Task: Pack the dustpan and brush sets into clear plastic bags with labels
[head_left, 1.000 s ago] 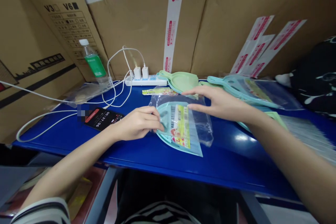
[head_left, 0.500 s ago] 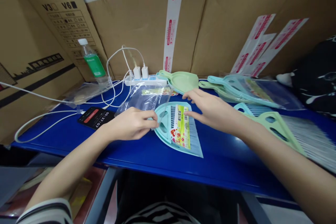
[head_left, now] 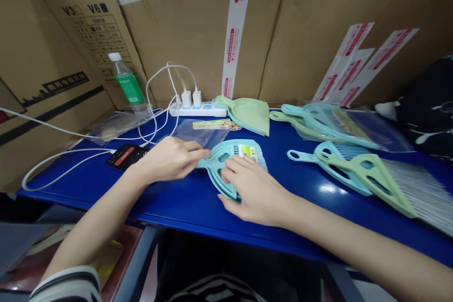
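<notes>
A light-blue dustpan (head_left: 235, 143) lies on the table with a matching hand brush (head_left: 216, 166) nested in it. A printed card (head_left: 248, 152) covers part of the bristles. My left hand (head_left: 177, 158) is closed around the handle end at the set's left. From the right, my right hand (head_left: 253, 188) curls over the brush and card, its thumb at the near rim of the dustpan; it hides most of the bristles. Just behind the set, a clear plastic bag (head_left: 201, 134) lies flat by a colourful card strip (head_left: 212, 124).
Green and blue dustpans (head_left: 251, 113) lie at the back. Bagged sets (head_left: 325, 120) are at back right, loose brushes (head_left: 371, 177) at right. A phone (head_left: 125, 156), white cables, a power strip (head_left: 208, 112) and a bottle (head_left: 129, 86) stand left. Cardboard (head_left: 198, 37) walls the back.
My right hand has come down and left onto the brush and card, closing over them. My left hand has shifted slightly up and left. The clear bag now lies flatter.
</notes>
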Demonstrator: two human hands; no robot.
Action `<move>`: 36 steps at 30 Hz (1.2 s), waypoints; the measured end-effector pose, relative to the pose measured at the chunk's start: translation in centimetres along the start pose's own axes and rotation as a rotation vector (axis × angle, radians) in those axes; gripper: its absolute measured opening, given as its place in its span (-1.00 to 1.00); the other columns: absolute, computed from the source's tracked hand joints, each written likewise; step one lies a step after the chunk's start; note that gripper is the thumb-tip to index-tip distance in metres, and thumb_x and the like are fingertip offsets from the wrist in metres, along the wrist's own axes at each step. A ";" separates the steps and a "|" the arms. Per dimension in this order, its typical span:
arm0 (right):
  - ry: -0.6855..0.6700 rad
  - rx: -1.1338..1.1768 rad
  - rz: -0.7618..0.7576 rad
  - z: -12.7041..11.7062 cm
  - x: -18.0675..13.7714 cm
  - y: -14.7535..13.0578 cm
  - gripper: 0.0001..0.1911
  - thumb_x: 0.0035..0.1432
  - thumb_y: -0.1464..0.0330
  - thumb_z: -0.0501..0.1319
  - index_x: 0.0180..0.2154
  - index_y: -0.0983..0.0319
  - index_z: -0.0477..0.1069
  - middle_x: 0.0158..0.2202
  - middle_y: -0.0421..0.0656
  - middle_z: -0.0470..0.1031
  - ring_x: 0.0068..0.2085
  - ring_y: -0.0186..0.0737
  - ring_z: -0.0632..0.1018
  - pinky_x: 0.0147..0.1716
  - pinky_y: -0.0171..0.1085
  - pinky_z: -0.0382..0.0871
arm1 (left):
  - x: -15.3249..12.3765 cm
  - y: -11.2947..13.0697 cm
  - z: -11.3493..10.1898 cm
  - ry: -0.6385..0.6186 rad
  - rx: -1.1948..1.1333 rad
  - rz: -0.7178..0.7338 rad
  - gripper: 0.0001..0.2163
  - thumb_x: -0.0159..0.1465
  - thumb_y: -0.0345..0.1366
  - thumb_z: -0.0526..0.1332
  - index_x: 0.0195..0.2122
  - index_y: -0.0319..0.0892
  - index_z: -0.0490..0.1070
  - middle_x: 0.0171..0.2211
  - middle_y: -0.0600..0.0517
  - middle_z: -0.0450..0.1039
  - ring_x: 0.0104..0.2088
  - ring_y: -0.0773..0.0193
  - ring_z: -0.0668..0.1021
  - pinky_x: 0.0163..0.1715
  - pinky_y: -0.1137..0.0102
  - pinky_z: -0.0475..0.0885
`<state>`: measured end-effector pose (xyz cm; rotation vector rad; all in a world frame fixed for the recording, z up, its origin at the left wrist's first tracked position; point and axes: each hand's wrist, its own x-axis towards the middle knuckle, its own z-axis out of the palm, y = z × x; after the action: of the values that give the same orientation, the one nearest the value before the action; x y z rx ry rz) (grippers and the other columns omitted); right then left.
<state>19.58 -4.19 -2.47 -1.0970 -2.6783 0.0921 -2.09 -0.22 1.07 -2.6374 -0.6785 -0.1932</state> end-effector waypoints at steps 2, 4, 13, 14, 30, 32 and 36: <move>-0.006 -0.020 0.040 -0.2 -0.1 0.0 -0.81 0.08 0.28 0.16 -0.40 0.27 0.43 -0.37 -0.06 0.42 -0.23 -0.06 0.44 -0.18 -0.08 0.30 | 0.0 0.1 0.0 0.052 -0.034 0.019 -0.68 0.32 -0.39 -0.05 0.00 -0.16 0.39 -0.35 0.02 0.56 -0.51 0.30 0.55 -0.50 0.45 0.38; -0.015 -0.042 0.063 -0.6 -0.1 0.3 -0.82 0.09 0.30 0.14 -0.42 0.26 0.43 -0.38 -0.05 0.42 -0.23 -0.05 0.45 -0.19 -0.09 0.29 | 0.0 0.1 0.0 0.091 -0.062 0.005 -0.71 0.33 -0.39 -0.05 -0.03 -0.20 0.38 -0.40 0.02 0.56 -0.51 0.30 0.55 -0.50 0.44 0.36; 0.068 -0.115 0.111 -2.7 -1.7 2.9 -0.79 0.10 0.33 0.08 -0.56 0.18 0.21 -0.50 -0.16 0.33 -0.43 -0.20 0.39 -0.37 -0.20 0.20 | 0.0 0.1 -0.4 0.034 -0.085 -0.046 -0.75 0.34 -0.38 -0.05 -0.21 -0.18 0.43 -0.39 0.05 0.50 -0.51 0.36 0.51 -0.53 0.48 0.28; 0.106 -0.111 0.126 -2.7 -1.9 3.1 -0.77 0.10 0.33 0.06 -0.58 0.17 0.18 -0.52 -0.18 0.30 -0.47 -0.24 0.35 -0.40 -0.22 0.18 | 0.0 0.0 -0.4 0.026 -0.057 -0.043 -0.75 0.34 -0.38 -0.06 -0.22 -0.19 0.43 -0.43 0.06 0.48 -0.54 0.36 0.49 -0.54 0.47 0.27; 0.032 -0.232 0.233 -0.9 -1.4 2.1 -0.81 0.10 0.37 0.07 -0.47 0.23 0.42 -0.47 -0.12 0.43 -0.38 -0.15 0.47 -0.27 -0.19 0.17 | 1.4 2.4 0.8 -0.029 -0.208 -0.048 -0.63 0.43 -0.22 -0.17 -0.18 -0.23 0.41 -0.37 0.00 0.47 -0.43 0.28 0.53 -0.47 0.43 0.33; 0.014 -0.234 0.237 -0.7 -1.2 2.0 -0.80 0.11 0.37 0.07 -0.45 0.24 0.43 -0.45 -0.11 0.44 -0.37 -0.14 0.48 -0.28 -0.19 0.17 | 1.3 2.2 1.0 -0.018 -0.210 -0.058 -0.63 0.43 -0.26 -0.18 -0.21 -0.23 0.40 -0.40 0.00 0.46 -0.45 0.28 0.52 -0.48 0.43 0.32; 0.010 -0.227 0.228 -0.3 -1.0 1.8 -0.81 0.11 0.36 0.09 -0.43 0.25 0.44 -0.45 -0.11 0.43 -0.39 -0.16 0.47 -0.28 -0.19 0.18 | 1.5 2.7 1.6 -0.012 -0.297 0.001 -0.71 0.40 -0.36 -0.15 -0.17 -0.23 0.36 -0.34 -0.01 0.48 -0.41 0.28 0.52 -0.43 0.43 0.37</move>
<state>21.53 -3.62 -2.67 -1.4639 -2.5917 -0.1815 0.58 -1.04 -0.95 -2.9230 -0.6987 -0.2979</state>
